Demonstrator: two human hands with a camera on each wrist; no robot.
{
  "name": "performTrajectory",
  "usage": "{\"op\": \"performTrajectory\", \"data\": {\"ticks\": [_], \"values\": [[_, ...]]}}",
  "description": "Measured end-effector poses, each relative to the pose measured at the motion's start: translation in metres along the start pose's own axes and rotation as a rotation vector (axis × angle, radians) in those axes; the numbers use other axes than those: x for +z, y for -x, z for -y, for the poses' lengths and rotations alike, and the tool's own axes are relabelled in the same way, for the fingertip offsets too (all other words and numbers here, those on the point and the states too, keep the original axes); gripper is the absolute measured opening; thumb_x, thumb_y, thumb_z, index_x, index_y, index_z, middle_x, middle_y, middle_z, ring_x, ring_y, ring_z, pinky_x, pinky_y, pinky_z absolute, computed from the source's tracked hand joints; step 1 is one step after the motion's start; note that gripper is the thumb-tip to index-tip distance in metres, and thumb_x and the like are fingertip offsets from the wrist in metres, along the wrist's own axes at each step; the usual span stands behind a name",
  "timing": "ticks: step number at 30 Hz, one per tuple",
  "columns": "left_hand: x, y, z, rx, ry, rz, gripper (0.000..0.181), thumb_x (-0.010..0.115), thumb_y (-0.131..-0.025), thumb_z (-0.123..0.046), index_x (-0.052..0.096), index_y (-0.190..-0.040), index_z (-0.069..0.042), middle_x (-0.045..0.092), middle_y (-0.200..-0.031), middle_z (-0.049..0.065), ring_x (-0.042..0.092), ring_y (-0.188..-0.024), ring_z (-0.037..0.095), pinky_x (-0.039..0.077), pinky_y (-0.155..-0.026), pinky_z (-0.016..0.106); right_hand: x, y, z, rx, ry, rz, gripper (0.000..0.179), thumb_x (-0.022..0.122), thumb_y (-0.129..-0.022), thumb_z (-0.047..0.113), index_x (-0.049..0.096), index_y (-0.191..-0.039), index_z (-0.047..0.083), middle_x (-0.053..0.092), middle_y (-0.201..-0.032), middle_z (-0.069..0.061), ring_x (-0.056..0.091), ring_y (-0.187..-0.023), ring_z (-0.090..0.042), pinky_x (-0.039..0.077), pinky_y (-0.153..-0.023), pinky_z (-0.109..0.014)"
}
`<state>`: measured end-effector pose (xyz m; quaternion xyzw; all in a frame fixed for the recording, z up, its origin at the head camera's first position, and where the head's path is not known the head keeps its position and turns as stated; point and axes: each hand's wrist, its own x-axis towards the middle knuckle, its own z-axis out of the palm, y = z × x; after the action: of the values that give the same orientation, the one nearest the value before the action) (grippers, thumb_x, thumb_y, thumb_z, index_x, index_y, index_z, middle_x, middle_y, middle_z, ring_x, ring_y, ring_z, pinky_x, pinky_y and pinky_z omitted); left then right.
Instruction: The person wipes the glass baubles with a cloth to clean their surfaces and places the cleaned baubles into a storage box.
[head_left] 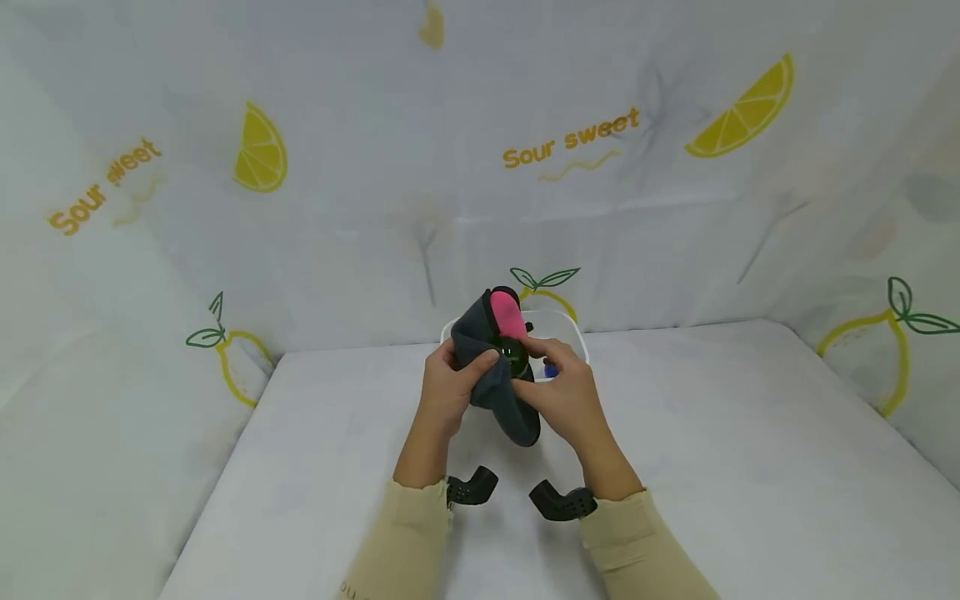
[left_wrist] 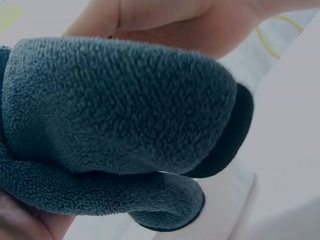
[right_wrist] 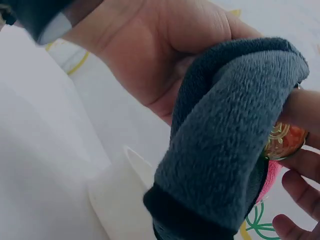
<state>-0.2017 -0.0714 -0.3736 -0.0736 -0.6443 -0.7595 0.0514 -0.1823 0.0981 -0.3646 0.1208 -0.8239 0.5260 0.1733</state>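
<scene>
A plush cloth (head_left: 487, 367), grey-blue on one face and pink on another with black edging, is held up in front of the person. The left hand (head_left: 450, 379) grips it at its left side, thumb on top. Folded partly into the cloth is a shiny round object (head_left: 513, 357), dark green from the head; in the right wrist view this glassy object (right_wrist: 286, 141) shows orange and gold markings. The right hand (head_left: 558, 387) pinches the round object between thumb and fingers at its right side. In the left wrist view the cloth (left_wrist: 120, 105) hides the object.
Behind the hands stands a white container (head_left: 573, 333) with a blue item (head_left: 551, 370) in it. A white-covered table (head_left: 330, 467) lies below, and a lemon-print curtain (head_left: 360, 192) hangs at the back and sides. Black wrist cameras (head_left: 474, 487) sit on both wrists.
</scene>
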Motion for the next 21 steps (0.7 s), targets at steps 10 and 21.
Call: {"op": "performTrajectory", "data": {"ticks": [10, 21], "values": [[0.003, -0.003, -0.009, 0.07, -0.1, 0.068, 0.038, 0.078, -0.085, -0.024, 0.065, -0.113, -0.003, 0.065, -0.098, 0.011, 0.061, -0.086, 0.021, 0.057, -0.073, 0.032, -0.014, -0.004, 0.0, 0.128, 0.023, 0.052, 0.044, 0.081, -0.081, 0.025, 0.069, -0.121, 0.01, 0.071, -0.103, -0.006, 0.063, -0.095, -0.023, 0.054, -0.078, -0.035], [0.007, 0.001, -0.015, 0.08, -0.239, 0.161, 0.047, 0.084, -0.078, -0.038, 0.067, -0.115, -0.015, 0.068, -0.099, 0.008, 0.064, -0.089, 0.023, 0.057, -0.077, 0.037, -0.017, -0.005, -0.002, 0.338, -0.183, 0.073, 0.051, 0.057, -0.096, 0.048, 0.07, -0.086, -0.001, 0.066, -0.071, -0.007, 0.059, -0.073, -0.019, 0.051, -0.07, -0.03]]}}
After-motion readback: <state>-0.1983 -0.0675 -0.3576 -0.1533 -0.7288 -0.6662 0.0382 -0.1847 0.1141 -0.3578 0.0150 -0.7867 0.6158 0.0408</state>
